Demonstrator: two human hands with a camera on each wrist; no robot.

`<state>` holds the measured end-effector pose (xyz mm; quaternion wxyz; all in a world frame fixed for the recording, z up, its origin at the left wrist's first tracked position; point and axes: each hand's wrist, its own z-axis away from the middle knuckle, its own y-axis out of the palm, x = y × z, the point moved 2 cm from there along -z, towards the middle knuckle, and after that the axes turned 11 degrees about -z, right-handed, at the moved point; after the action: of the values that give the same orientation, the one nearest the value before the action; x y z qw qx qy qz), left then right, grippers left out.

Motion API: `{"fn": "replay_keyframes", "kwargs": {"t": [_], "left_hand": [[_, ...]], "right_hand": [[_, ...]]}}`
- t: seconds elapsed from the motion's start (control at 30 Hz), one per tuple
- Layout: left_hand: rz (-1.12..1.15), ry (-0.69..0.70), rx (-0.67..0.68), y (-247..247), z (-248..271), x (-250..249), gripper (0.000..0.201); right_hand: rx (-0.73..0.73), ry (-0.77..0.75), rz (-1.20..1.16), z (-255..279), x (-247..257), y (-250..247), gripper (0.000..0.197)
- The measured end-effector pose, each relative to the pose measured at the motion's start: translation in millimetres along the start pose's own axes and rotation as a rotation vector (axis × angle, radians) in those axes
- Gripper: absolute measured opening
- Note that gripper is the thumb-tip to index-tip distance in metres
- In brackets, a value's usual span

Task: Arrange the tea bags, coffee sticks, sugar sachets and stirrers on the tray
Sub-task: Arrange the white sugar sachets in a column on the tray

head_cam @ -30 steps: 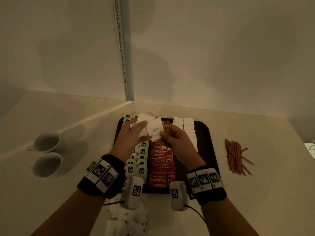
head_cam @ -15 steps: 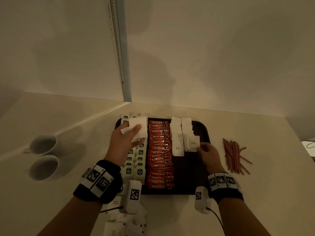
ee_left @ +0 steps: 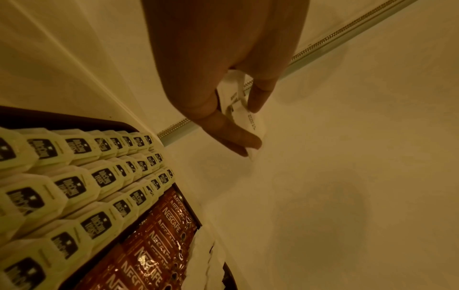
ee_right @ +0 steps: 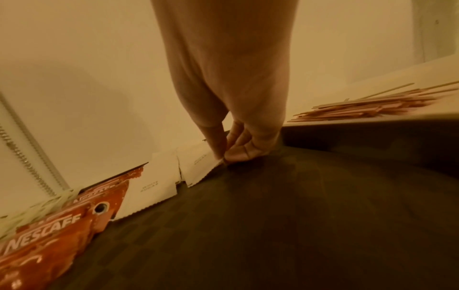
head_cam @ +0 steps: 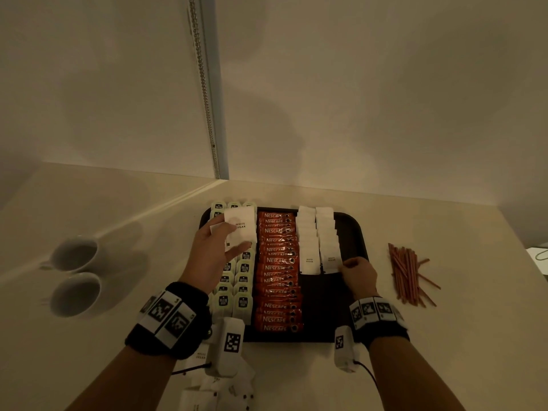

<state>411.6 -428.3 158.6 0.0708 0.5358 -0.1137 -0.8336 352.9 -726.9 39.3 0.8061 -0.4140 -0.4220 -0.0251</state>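
Head view: the left hand (head_cam: pixel 211 256) grips a small stack of white sugar sachets (head_cam: pixel 240 229) above the tea bags (head_cam: pixel 237 287) on the dark tray (head_cam: pixel 353 232); coffee sticks (head_cam: pixel 278 274) fill the middle row, and stirrers (head_cam: pixel 407 272) lie on the bench (head_cam: pixel 474 321) to the right.

Left wrist view: thumb and fingers (ee_left: pixel 233 135) pinch the stack.

Right wrist view: the right hand (ee_right: pixel 236 137) pinches the corner of the nearest laid sachet (ee_right: pixel 198 166) on the tray.

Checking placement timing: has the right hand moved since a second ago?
Yes. The right hand went from mid-tray beside the left hand, rightward toward the stirrers, now pinching a sugar sachet at the tray's right side.
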Motion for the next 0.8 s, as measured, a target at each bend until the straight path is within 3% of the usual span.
{"fn": "replay_keyframes", "kwargs": {"t": [0.2,0.3,0.47,0.53,0.63,0.8], "left_hand": [[-0.067,0.085,0.049,4,2,0,0.033],[-0.108,0.122,0.055,6,3,-1,0.032],[-0.123,0.126,0.074,16,5,-1,0.027],[-0.117,0.126,0.074,19,7,1,0.025],[-0.108,0.107,0.073,19,9,4,0.027],[0.127,-0.022,0.082,8,7,2,0.01]], "right_hand": [[-0.017,-0.041,0.071,2,9,-2,0.017],[0.002,-0.171,-0.044,18,42,-3,0.018],[0.562,-0.417,-0.534,88,129,8,0.019],[0.665,-0.449,-0.615,105,143,15,0.017],[0.644,-0.469,-0.659,111,146,19,0.014],[0.557,-0.332,-0.724,88,129,7,0.009]]}}
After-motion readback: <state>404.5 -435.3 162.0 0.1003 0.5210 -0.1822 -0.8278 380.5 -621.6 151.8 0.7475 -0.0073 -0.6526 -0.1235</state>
